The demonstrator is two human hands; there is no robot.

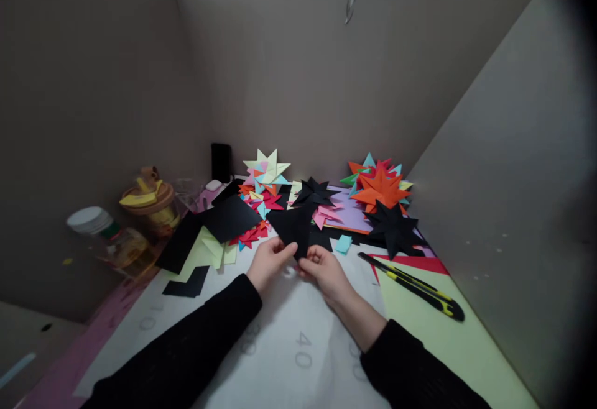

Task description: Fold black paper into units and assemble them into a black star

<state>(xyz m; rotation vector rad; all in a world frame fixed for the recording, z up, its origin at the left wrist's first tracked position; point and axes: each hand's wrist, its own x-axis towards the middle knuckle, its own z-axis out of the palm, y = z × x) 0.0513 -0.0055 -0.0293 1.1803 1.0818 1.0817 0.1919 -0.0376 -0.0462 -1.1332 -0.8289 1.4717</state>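
Black paper (pixel 295 227) pinched by left hand (pixel 269 262), right hand (pixel 324 270); white mat (pixel 289 334) (numbers printed), grey walls.

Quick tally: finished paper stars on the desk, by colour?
Pale yellow-green star: 1
Orange star: 1
Black stars: 2
Total: 4 clearly countable; more lie partly hidden in the piles. Both hands hold a folded black paper.

Paper (pixel 293 225) in both hands: black. Star (pixel 380 188) beyond right hand (pixel 326 272): orange. Knife (pixel 415 288) right of it: yellow-black.
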